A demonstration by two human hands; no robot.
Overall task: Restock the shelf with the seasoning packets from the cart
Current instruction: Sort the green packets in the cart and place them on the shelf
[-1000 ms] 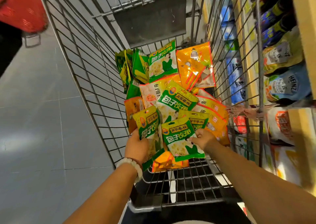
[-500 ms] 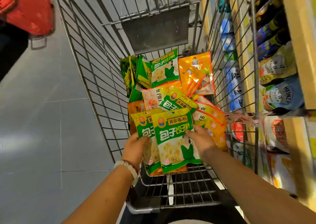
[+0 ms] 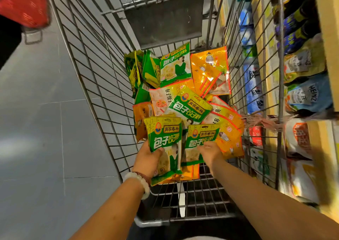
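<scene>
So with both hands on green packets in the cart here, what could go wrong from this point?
1. The left hand holds a stack of green packets by the edge; the glossy packets may slide out of that grip when lifted.
2. The right hand is on another packet lying over the orange packets; lifting it could drag those along.
3. The shelf to the right looks full, so new packets might push stock off.
</scene>
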